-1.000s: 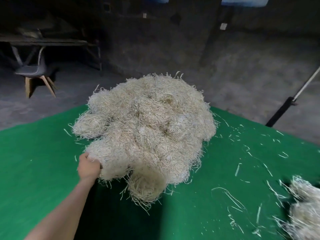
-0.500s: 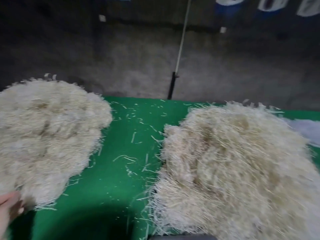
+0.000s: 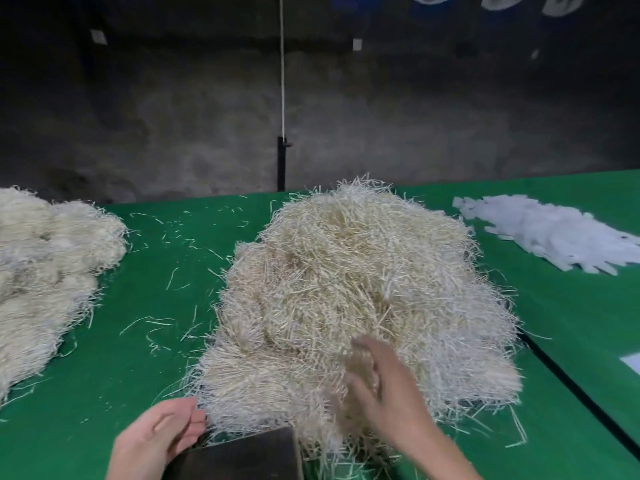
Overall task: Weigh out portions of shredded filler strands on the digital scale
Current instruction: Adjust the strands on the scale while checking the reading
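At the near edge we see a dark slab [image 3: 242, 459] lying flat, its far side tucked under stray strands; we cannot tell whether it is the scale. Just left of it our left hand [image 3: 162, 434] rests palm up over the green tabletop [image 3: 104, 393], its grip slack, fingers loosely bent and apart with nothing in them, fingertips at the near left fringe of the big pile of shredded filler strands [image 3: 346, 289].

Our right hand [image 3: 384, 386] reaches in from the near right and lies over the near part of that pile. It is blurred, so we cannot tell whether its grip is apart or clamped on strands.

The big pile fills the middle of the tabletop, pale straw in colour, with dark edges showing under its near right side. Loose strands [image 3: 166, 271] are scattered on the green to its left. Further left a second heap of strands [image 3: 45, 271] runs off the frame, well apart from the big pile.

At the far right a spread of white paper slips [image 3: 554, 233] lies on the green. Beyond the tabletop a dark post with a white cord [image 3: 281, 161] stands before a dim wall [image 3: 450, 116].
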The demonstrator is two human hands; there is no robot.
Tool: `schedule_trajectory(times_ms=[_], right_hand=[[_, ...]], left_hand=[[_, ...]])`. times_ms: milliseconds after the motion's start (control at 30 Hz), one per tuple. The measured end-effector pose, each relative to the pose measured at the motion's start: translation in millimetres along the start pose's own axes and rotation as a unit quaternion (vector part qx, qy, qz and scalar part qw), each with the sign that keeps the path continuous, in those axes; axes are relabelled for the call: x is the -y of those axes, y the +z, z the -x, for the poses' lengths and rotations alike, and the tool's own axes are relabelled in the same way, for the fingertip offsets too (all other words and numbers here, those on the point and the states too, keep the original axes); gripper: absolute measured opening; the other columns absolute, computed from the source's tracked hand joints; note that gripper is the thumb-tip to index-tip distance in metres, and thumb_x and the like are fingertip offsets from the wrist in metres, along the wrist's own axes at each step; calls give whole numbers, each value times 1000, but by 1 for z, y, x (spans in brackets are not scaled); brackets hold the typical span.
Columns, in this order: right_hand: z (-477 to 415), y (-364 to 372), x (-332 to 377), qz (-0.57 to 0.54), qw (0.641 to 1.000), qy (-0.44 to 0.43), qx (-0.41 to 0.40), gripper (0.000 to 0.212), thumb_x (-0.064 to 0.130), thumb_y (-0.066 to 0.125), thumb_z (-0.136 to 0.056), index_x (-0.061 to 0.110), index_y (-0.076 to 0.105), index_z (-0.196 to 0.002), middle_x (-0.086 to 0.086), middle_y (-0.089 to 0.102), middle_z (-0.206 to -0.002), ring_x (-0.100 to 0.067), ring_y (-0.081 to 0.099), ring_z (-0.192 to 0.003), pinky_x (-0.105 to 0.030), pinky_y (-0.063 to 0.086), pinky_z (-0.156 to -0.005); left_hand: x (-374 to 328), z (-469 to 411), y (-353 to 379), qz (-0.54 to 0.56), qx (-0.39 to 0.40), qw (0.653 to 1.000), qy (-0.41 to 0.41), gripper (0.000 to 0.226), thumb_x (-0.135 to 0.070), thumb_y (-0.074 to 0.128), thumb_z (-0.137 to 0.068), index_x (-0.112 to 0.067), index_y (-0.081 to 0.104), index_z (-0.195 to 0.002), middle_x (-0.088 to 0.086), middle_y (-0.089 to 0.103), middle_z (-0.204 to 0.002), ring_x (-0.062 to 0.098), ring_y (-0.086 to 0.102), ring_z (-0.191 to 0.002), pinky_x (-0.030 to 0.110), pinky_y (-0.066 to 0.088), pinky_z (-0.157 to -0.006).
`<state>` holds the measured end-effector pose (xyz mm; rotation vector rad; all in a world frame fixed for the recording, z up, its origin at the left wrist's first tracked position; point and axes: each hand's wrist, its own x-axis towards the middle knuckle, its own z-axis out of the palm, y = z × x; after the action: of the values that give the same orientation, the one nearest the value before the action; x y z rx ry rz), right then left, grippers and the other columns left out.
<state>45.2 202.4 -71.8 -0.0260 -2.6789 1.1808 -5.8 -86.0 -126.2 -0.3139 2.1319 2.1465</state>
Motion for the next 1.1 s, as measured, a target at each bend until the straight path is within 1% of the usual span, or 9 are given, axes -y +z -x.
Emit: schedule_trajectory(times_ms=[133, 367, 500, 667, 767, 867, 933, 1000, 1100], right_hand=[[-70, -41, -20, 129, 983, -80, -105, 46, 18, 53, -93, 23, 41, -137, 2, 33, -148, -12, 31, -137, -32, 21, -117], [-160, -47, -46, 357, 934, 0, 20, 82, 29, 71, -80, 37, 20, -144, -7, 4, -157, -34, 17, -141, -51, 21, -112], [-180, -72, -44, 186, 978, 3, -93, 33, 17, 62, -85, 16, 57, -118, -9, 47, -130, -23, 51, -110, -31, 47, -95], [-173, -97, 12, -17, 964, -127, -233, 25, 7, 60, -80, 18, 57, -103, 9, 45, -102, -5, 42, -96, -9, 29, -81], [-137, -78, 30, -49, 969, -184, -155, 31, 9, 60, -81, 20, 58, -110, 11, 48, -107, -2, 43, -101, -7, 32, -87], [-110, -56, 26, -5, 981, -179, 75, 54, 21, 56, -88, 29, 39, -138, 19, 35, -136, 5, 26, -127, -21, 20, -114], [-111, -66, 20, -55, 978, -159, 126, 47, 16, 55, -89, 37, 46, -130, 22, 41, -135, 12, 36, -123, -27, 28, -113], [-124, -89, 16, -193, 973, -128, 21, 41, 1, 53, -88, 38, 58, -103, 21, 56, -113, 16, 54, -93, -17, 48, -92], [-154, -111, 11, -200, 964, -140, -107, 40, -8, 45, -88, 28, 59, -96, 13, 61, -101, 3, 58, -81, -15, 52, -72]], left_hand=[[-13, 7, 59, 14, 19, 1000, 5, 13, -3, 60, -82, -1, 69, -91, 19, 71, -83, 25, 70, -71, 26, 56, -57], [-60, 19, 133, 55, 54, 997, 28, 17, -10, 58, -82, -3, 69, -93, 21, 68, -79, 21, 65, -62, 22, 54, -54], [-86, 14, 150, 31, 27, 997, 58, 15, -3, 55, -88, -1, 67, -98, 14, 71, -79, 17, 66, -66, 23, 52, -61], [-132, -3, 180, 118, 52, 989, 76, 29, -26, 61, -78, -4, 65, -98, 13, 70, -89, 14, 68, -74, 24, 55, -64], [-159, -14, 203, 190, 174, 966, -11, 58, -57, 71, -65, -10, 67, -98, 7, 66, -86, 19, 62, -79, 33, 51, -71], [-166, -21, 218, 237, 240, 938, -73, 42, -41, 75, -72, -5, 72, -93, 14, 68, -85, 25, 67, -80, 37, 55, -75], [-161, -28, 218, 148, 152, 974, -73, 22, -24, 68, -77, -11, 65, -95, 13, 65, -97, 20, 65, -83, 37, 54, -72], [-150, -37, 209, 59, 10, 995, -76, 22, -12, 63, -80, -17, 57, -101, 5, 50, -126, 25, 50, -117, 43, 41, -95], [-147, -38, 200, 28, -12, 997, -71, 35, -6, 64, -74, -6, 56, -108, 12, 30, -150, 31, 24, -139, 52, 18, -112]])
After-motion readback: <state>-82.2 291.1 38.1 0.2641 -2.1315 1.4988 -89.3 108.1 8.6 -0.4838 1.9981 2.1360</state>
